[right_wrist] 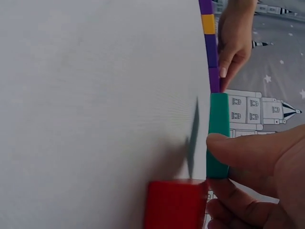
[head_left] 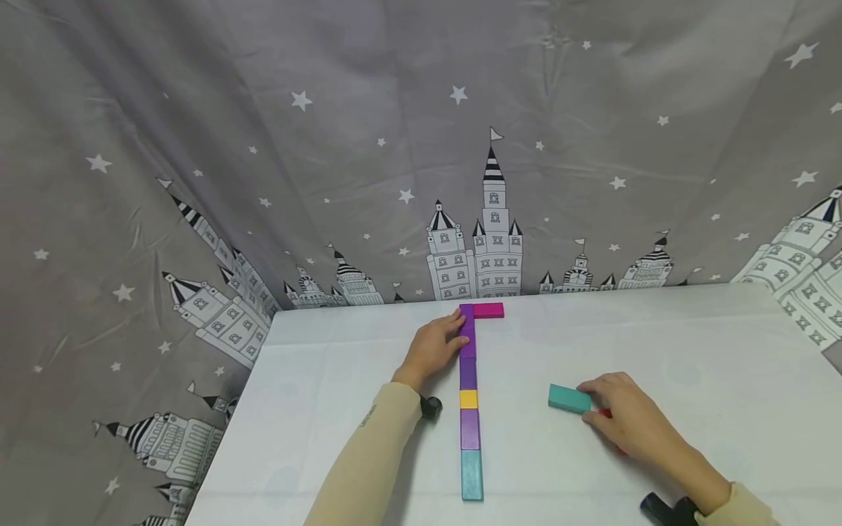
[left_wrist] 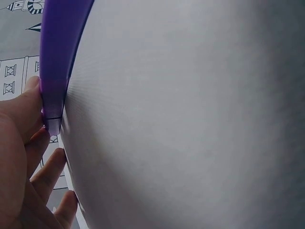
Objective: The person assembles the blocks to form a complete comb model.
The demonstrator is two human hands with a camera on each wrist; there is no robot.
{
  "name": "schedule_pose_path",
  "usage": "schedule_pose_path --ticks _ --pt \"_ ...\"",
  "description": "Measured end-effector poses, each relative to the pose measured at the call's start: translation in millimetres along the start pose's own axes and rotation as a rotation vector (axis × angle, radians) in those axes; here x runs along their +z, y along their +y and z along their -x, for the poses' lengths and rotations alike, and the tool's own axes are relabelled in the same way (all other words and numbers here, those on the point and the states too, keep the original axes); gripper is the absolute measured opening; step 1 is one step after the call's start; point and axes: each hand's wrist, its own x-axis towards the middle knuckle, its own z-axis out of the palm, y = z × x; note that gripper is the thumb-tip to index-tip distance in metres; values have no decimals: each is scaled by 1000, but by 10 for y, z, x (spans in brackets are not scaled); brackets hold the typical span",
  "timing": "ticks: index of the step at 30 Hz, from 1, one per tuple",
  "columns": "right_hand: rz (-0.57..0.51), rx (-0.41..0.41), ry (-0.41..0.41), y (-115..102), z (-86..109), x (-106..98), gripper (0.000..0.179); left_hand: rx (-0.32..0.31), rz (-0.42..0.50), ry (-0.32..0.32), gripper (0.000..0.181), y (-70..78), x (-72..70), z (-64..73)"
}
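Note:
A row of blocks runs down the white table. My left hand (head_left: 432,351) touches the purple block (head_left: 468,332) at its far end with thumb and index finger, from the left; the other fingers spread beside it in the left wrist view. Nearer me follow a dark purple block (head_left: 468,373), a yellow block (head_left: 468,399), a lilac block (head_left: 470,429) and a light blue block (head_left: 471,475). At the right, my right hand (head_left: 628,416) pinches a teal block (right_wrist: 218,112) between thumb and fingers. A red block (right_wrist: 175,205) lies below that hand, partly hidden in the head view.
A magenta block (head_left: 489,310) lies crosswise at the row's far end, against the purple block's right side. Behind the white table (head_left: 316,409) hangs a grey curtain (head_left: 395,146) with printed castles and stars.

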Motion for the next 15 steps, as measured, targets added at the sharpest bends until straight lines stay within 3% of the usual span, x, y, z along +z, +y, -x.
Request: schedule_pose_path --ticks 15 --pt "-54 -77 86 17 -201 -134 37 17 -9 11 53 -17 14 -17"
